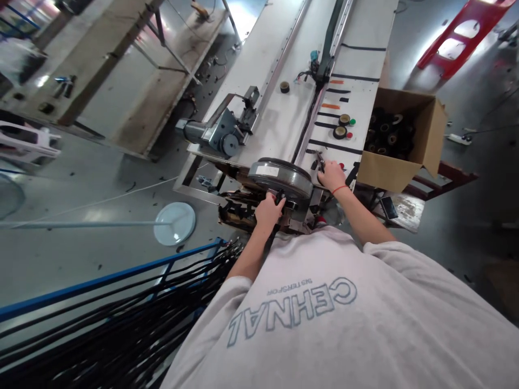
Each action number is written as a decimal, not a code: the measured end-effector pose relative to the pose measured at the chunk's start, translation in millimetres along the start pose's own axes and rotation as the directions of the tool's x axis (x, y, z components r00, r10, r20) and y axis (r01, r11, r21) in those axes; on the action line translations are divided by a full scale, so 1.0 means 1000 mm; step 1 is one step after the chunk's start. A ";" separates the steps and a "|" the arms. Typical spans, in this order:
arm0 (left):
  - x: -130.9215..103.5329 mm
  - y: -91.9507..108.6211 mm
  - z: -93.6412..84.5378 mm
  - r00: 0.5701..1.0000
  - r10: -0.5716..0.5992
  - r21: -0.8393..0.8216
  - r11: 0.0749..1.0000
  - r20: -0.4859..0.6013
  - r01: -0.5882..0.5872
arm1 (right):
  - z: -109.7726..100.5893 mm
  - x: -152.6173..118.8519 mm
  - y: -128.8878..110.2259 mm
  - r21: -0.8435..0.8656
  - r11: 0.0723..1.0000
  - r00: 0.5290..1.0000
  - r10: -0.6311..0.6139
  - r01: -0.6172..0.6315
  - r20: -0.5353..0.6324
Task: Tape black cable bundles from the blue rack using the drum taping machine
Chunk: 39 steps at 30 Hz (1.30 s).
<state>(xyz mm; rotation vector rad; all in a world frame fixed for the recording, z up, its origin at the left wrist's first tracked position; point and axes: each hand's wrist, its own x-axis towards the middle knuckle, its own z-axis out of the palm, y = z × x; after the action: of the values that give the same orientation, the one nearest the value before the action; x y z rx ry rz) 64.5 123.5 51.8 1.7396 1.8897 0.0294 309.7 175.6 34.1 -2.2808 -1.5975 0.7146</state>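
Observation:
My left hand point(268, 212) is closed at the near end of the long white bench, just below a round grey drum point(279, 177) with a white label. Its fingers pinch something small and dark, too small to make out. My right hand point(333, 176), with a red string at the wrist, rests low over the bench's right side. It is closed on a small metal hand tool point(320, 161) like pliers or scissors, partly hidden by the fingers. Black strips point(336, 146) lie across the bench beyond it. A dark cable bundle point(305, 127) runs up the bench from the drum.
Tape rolls point(339, 132) sit on the bench. A motor unit point(227, 135) is mounted at its left edge. To the right stands a cardboard box point(393, 170) of black rolls, with a phone point(388, 207) below. Black strands hang on a blue rack point(162, 259) at lower left.

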 end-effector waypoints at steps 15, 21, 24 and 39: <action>0.029 -0.032 -0.060 0.973 0.104 -0.105 0.986 -0.207 -0.128 | 0.011 -0.105 -0.028 0.765 0.515 0.199 -0.763 -0.388 0.615; 0.035 -0.034 -0.055 0.965 0.041 -0.014 0.999 -0.260 -0.046 | 0.067 -0.088 -0.078 0.512 0.673 0.268 -0.439 -0.534 0.857; 0.043 -0.048 -0.047 0.960 -0.037 0.021 0.999 -0.279 0.044 | 0.038 -0.100 -0.054 0.526 0.708 0.251 -0.464 -0.472 0.849; -0.022 -0.026 0.005 0.996 0.068 -0.956 0.284 -0.060 -0.077 | -0.016 -0.044 0.048 -0.032 0.988 0.951 0.154 -0.151 0.269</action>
<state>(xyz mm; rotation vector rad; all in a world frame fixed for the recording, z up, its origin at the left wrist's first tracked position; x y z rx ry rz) 42.4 97.1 46.4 0.8857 1.2241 1.0273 344.6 118.7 35.5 -2.4203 -1.5473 1.1010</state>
